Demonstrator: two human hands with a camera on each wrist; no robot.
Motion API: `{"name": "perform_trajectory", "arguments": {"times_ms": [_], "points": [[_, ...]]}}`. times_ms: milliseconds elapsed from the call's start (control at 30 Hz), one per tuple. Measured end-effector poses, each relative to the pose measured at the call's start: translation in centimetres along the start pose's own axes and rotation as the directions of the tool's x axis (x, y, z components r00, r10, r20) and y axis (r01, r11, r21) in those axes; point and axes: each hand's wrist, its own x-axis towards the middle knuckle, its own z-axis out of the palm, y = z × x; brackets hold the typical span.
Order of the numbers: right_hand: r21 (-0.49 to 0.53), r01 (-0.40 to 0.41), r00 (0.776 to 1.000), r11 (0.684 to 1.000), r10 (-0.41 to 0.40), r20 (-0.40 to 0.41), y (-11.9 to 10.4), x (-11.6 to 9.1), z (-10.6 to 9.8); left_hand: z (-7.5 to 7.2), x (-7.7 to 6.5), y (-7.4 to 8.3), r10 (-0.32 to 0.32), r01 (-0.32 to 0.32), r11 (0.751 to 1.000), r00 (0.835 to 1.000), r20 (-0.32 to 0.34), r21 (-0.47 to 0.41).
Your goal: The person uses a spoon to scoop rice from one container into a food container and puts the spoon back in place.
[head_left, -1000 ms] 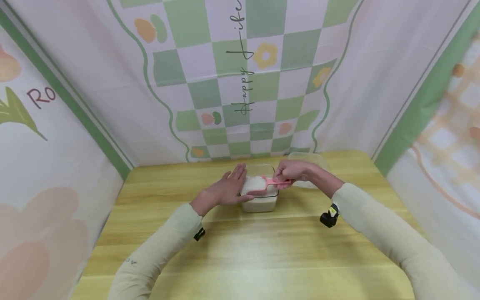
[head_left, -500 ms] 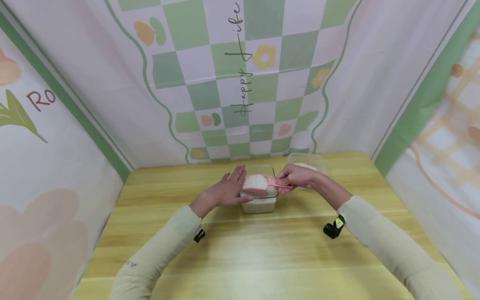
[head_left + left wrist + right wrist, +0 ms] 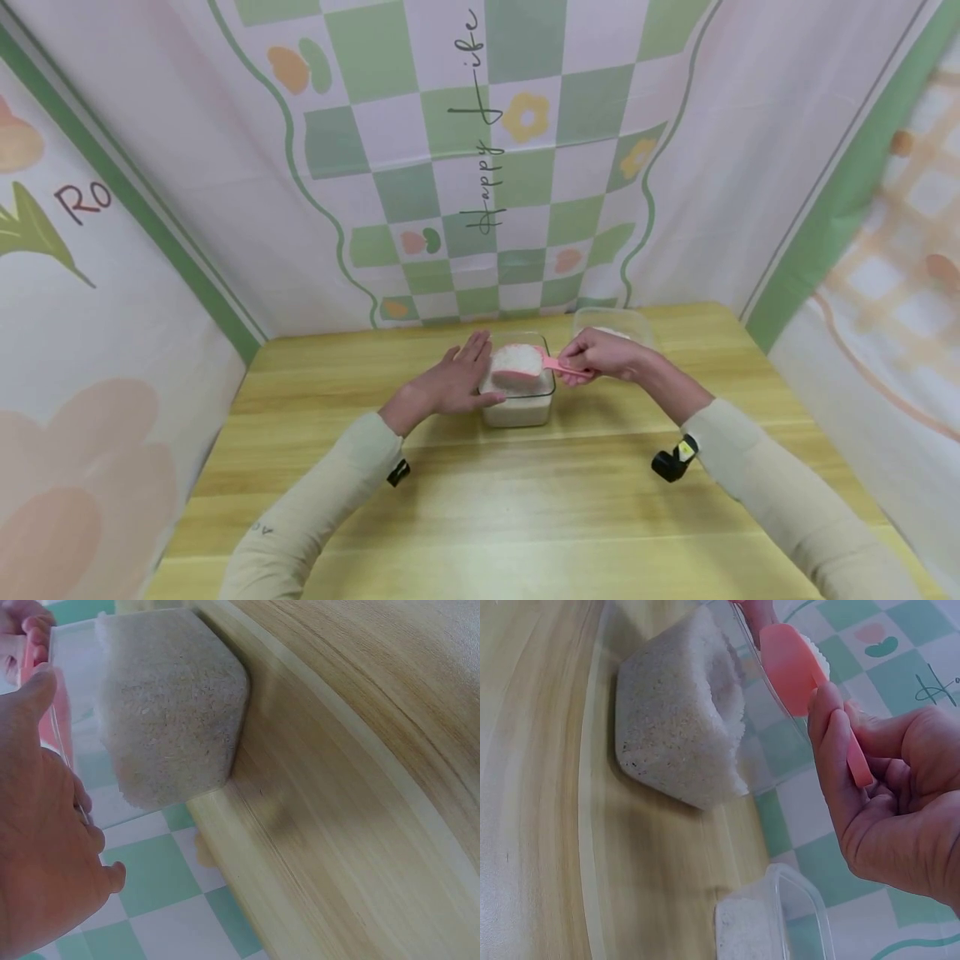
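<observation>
A clear container of rice (image 3: 172, 712) stands on the table, filled partway up its walls. My left hand (image 3: 453, 379) rests along its left rim, fingers extended and thumb at the near side. My right hand (image 3: 603, 357) grips the handle of a pink scoop (image 3: 553, 364). White rice (image 3: 517, 358) heaps up in the scoop, which is over the container's opening. In the right wrist view the pink scoop (image 3: 787, 667) sits above the rice level, and a hollow dips into the rice (image 3: 720, 682) below.
A second clear plastic tub (image 3: 615, 321) with white contents stands at the back right, partly behind my right hand. The wooden table (image 3: 480, 517) ends at a patterned cloth backdrop (image 3: 465, 183).
The scoop has risen out of the rice with a heaped load and levelled. My right hand has shifted slightly right; my left hand has stayed on the container.
</observation>
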Motion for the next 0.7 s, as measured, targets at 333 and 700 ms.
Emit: {"name": "perform_trajectory", "arguments": {"times_ms": [333,700], "points": [[0.001,0.003,0.999,1.000,-0.003,-0.037,0.1,-0.6,-0.4,0.0,0.1,0.0,-0.013,0.013,1.000,1.000,0.004,-0.006],[0.003,0.016,0.998,1.000,-0.016,-0.059,0.2,-1.8,-1.1,0.3,0.3,0.0,-0.019,0.019,1.000,1.000,-0.003,-0.003]]}}
